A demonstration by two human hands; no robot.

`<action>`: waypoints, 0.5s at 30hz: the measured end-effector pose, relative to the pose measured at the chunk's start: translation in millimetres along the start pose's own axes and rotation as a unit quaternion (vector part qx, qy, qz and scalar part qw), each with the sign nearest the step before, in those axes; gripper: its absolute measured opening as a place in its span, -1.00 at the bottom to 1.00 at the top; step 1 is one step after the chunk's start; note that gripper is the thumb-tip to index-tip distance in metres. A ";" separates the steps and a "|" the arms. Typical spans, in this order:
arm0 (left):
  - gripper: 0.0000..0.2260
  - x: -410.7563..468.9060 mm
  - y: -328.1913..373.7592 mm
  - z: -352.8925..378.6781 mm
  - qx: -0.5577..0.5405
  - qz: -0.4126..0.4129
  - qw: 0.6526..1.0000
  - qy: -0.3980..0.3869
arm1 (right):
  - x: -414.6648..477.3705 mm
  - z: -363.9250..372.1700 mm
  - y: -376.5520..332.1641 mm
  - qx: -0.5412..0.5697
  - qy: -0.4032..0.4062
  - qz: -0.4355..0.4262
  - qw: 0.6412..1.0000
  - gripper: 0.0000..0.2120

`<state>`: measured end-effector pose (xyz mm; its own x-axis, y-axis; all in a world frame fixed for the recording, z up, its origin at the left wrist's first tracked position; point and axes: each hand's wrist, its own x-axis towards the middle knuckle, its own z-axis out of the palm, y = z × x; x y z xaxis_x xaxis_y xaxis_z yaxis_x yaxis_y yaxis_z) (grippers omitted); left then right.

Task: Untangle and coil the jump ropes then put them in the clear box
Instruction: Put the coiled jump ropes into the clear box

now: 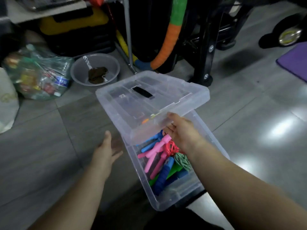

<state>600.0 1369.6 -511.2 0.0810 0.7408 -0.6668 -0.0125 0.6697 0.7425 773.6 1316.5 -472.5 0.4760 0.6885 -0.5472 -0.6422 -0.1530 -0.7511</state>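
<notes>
on the grey tiled floor (49,130), in front of the person, sits the clear box (174,198) with the jump ropes (159,156) already piled inside: pink handles (156,151), a blue handle (163,176), a bundled green cord (182,161) and a red cord (172,147), lying loosely across each other, not in neat rings. the right hand (181,130) grips the near edge of the lid (149,100), thumb on top and fingers underneath, holding it tilted above the far half of the box. the left hand (106,151) is spread flat, palm toward the box's left wall, just beside it; whether it touches i cannot tell. this looks like the lid step, though opening or closing is not clear. next, the lid needs levelling and squaring with the rim, the left hand steadying the box.
</notes>
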 end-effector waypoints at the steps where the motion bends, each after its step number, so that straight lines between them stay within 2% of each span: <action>1: -0.65 -7.2 6.2 3.9 0.007 0.006 1.000 -0.019 | -14.2 -14.1 1.8 -0.002 -0.008 0.007 1.000 -0.81; 4: -0.75 -22.9 0.6 17.0 0.106 0.044 0.993 -0.037 | -48.0 -53.5 7.9 0.001 -0.044 0.037 0.998 -0.85; 6: -0.66 -30.1 -15.6 23.0 0.189 0.071 0.979 -0.006 | -64.8 -74.8 15.7 -0.018 -0.039 0.066 0.997 -0.85; 10: -0.63 -48.5 -41.2 24.2 0.224 0.063 0.972 0.010 | -88.0 -106.4 34.0 -0.160 -0.006 0.127 0.979 -0.90; 13: -0.62 -55.6 -52.0 26.1 0.262 0.079 0.962 0.002 | -99.2 -124.7 43.6 -0.252 0.008 0.163 0.954 -0.79; 15: -0.62 -57.3 -59.7 29.0 0.286 0.089 0.954 -0.006 | -103.3 -134.4 47.4 -0.293 0.048 0.171 0.940 -0.67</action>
<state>625.0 1285.6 -515.4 0.1388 0.8370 -0.5293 0.5191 0.3936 0.7587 774.8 1142.9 -501.2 0.3725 0.4648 -0.8033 -0.3406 -0.7367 -0.5842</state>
